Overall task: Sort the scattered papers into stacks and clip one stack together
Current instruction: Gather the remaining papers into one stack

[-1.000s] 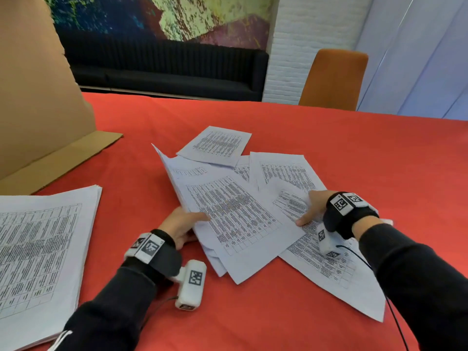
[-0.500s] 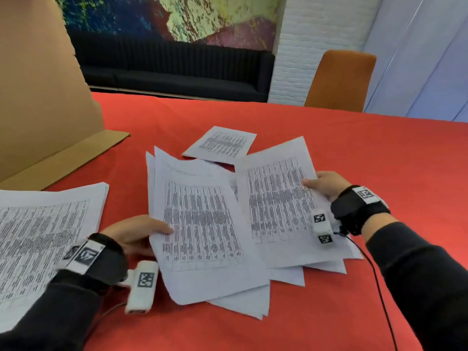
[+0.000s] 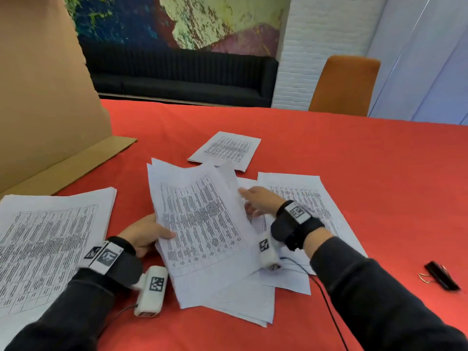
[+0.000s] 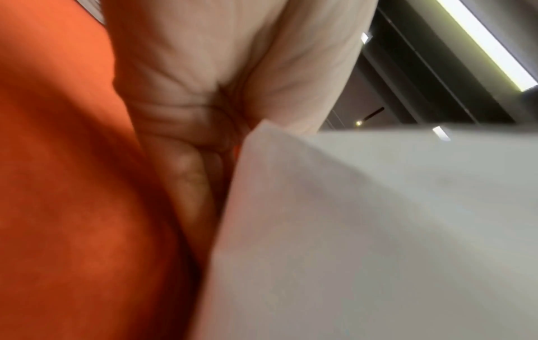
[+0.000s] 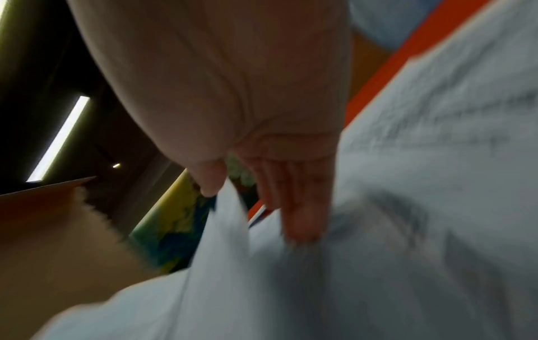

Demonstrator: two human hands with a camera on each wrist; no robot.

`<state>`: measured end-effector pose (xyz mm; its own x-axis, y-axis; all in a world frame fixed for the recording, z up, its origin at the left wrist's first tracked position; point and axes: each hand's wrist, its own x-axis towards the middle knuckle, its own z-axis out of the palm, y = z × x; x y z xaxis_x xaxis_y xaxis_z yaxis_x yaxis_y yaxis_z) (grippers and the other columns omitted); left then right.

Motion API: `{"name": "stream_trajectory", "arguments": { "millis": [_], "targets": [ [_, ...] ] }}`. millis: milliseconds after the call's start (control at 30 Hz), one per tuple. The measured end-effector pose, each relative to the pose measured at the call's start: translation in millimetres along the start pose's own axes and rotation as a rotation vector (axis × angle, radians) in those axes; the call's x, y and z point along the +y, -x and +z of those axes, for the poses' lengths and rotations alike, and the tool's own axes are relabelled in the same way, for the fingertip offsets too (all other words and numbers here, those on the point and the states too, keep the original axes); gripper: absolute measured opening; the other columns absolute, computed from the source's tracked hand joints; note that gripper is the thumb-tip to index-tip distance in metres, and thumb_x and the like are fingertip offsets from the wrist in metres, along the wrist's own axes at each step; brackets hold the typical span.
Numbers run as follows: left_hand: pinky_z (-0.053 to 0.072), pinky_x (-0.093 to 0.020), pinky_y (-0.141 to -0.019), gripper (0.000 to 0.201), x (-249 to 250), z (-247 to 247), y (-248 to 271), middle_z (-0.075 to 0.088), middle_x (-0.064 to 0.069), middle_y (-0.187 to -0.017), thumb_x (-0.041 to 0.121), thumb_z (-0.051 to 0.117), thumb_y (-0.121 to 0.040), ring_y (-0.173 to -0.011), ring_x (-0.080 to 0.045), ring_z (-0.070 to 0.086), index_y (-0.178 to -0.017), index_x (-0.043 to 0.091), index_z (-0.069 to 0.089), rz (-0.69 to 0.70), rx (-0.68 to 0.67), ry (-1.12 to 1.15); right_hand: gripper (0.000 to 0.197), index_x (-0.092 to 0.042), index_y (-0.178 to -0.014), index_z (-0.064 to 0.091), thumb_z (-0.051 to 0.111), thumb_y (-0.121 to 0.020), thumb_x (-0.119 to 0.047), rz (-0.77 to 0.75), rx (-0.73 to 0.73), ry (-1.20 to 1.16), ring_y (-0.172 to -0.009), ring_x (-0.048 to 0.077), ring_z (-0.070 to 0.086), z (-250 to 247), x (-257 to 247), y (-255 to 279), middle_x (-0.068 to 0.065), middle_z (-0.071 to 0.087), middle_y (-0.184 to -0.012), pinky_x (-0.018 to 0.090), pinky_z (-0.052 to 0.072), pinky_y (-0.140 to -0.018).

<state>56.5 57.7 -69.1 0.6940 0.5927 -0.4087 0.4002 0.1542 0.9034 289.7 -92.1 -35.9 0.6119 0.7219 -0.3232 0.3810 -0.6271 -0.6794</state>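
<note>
On red table (image 3: 329,158), loose papers (image 3: 202,219) in left hand (image 3: 144,234).

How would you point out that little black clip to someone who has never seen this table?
Start at the red table and follow its near right side, past the person's right hand and the spread of printed sheets. There, alone on bare cloth, lies the black binder clip. It is the only small dark thing with wire handles; everything near it is white paper.
</note>
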Motion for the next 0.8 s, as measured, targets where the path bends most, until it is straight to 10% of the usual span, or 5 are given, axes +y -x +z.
{"name": "stream_trajectory", "arguments": {
  "millis": [100,200,267,467,800],
  "targets": [
    [0.047,-0.044,-0.084,0.038,-5.8,-14.7,-6.2,0.064,-0.018,-0.11,-0.019,0.042,-0.088,-0.1,-0.034,0.06,-0.116,0.003,0.056,-0.054,0.041,0.162,0.079,0.001,-0.137,0.04,0.044,-0.09,-0.063,0.3,0.319,0.347,-0.124,0.033,0.049,-58.5,49.2,-0.8,0.019,0.05,-0.136,0.04,0.039,-0.107],
    [0.041,-0.053,-0.095,0.037,-12.6,-29.5,-16.7,0.066,-0.02,-0.113,-0.001,0.065,-0.082,-0.111,-0.037,0.055,-0.118,0.006,0.058,-0.089,0.014,0.247,0.09,-0.001,-0.131,0.051,0.046,-0.08,-0.075,0.517,0.354,0.447,-0.116,0.034,0.056,-96.2,101.3,11.2,0.017,0.054,-0.134,0.04,0.047,-0.095],
    [0.028,-0.057,-0.106,0.048,-12.4,-29.0,-22.7,0.065,-0.021,-0.118,0.007,0.073,-0.076,-0.119,-0.04,0.051,-0.122,0.008,0.058,-0.091,-0.032,0.235,0.089,-0.001,-0.122,0.06,0.036,-0.083,-0.077,0.505,0.286,0.494,-0.108,0.031,0.061,-105.2,116.1,15.5,0.016,0.061,-0.126,0.037,0.051,-0.09],
    [0.053,-0.045,-0.088,0.034,13.8,20.0,-17.8,0.067,-0.019,-0.116,-0.01,0.054,-0.086,-0.106,-0.033,0.064,-0.116,0.004,0.061,-0.006,-0.165,0.068,0.074,-0.002,-0.139,0.044,0.061,-0.087,-0.052,0.414,0.166,0.417,-0.125,0.03,0.05,-95.0,90.2,21.1,0.014,0.05,-0.141,0.032,0.039,-0.086],
    [0.059,-0.031,-0.068,0.054,22.7,36.5,-28.2,0.069,-0.011,-0.106,-0.02,0.055,-0.076,-0.088,-0.017,0.069,-0.122,0.009,0.053,0.233,-0.115,-0.001,0.018,-0.003,-0.106,0.059,0.054,-0.094,-0.015,0.107,-0.1,0.009,-0.078,0.025,0.063,-34.5,37.4,2.7,0.013,0.064,-0.101,0.032,0.054,-0.066]
  ]
}}
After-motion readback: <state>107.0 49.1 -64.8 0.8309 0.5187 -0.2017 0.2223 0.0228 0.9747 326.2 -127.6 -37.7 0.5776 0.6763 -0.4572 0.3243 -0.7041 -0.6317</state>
